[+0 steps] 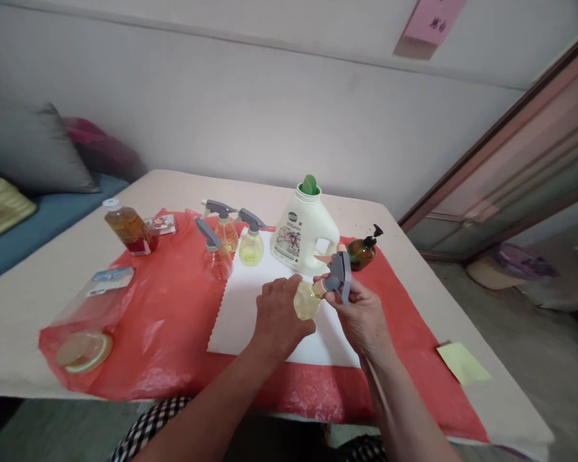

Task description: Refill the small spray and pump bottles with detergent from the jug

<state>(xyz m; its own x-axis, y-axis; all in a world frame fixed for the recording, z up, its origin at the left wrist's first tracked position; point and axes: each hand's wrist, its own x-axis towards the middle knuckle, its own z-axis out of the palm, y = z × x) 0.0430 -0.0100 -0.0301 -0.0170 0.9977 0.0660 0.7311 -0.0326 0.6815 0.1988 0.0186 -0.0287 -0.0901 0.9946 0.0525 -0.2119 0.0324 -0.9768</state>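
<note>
My left hand (280, 314) is closed around the body of a small yellow-tinted spray bottle (306, 303), which is tilted on its side above a white sheet (241, 321). At its other end, my right hand (365, 319) grips the neck by the grey trigger head. Just behind stands a large cream jug (304, 234) with something green in its uncapped mouth. To the left are another yellow spray bottle (251, 248), an orange one (226, 234) and a clear-looking one (217, 262), all with grey triggers. A brown pump bottle (361, 253) stands right of the jug.
Red plastic sheeting (168, 321) covers much of the table (462, 327). On the left are an amber bottle (129, 226), a clear packet (106, 282) and a lidded round container (84, 351). A yellow note (463, 363) lies near the right edge. A wall (231, 109) rises behind.
</note>
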